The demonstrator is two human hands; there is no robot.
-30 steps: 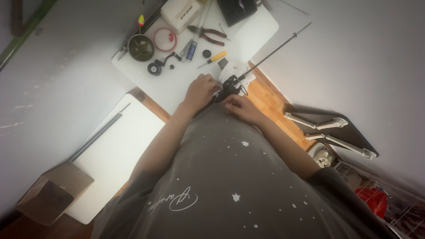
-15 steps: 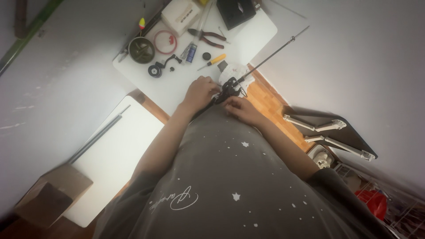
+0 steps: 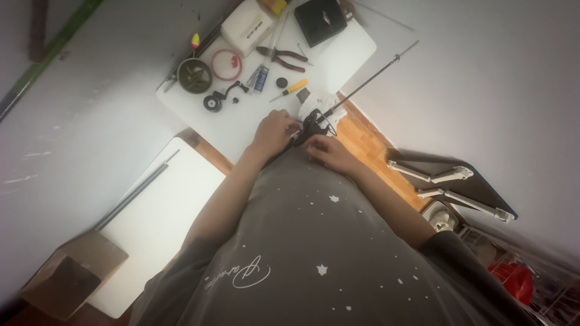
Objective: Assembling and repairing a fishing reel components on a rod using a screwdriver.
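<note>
At frame centre, the left hand (image 3: 275,131) and right hand (image 3: 326,151) both close around a small black fishing reel (image 3: 313,124) on a thin dark rod (image 3: 368,78), steadying it over the white table (image 3: 241,130); red-handled pliers (image 3: 281,57) lie nearby above.

Lay scattered toward the far edge of the white table (image 3: 241,130): red-handled pliers (image 3: 281,57), a yellow-handled screwdriver (image 3: 290,89), a red ring (image 3: 225,64), a round dark spool (image 3: 194,75), a small black crank handle (image 3: 220,98). Sat at the far corner: a black case (image 3: 320,20), beside a white box (image 3: 246,26).
</note>
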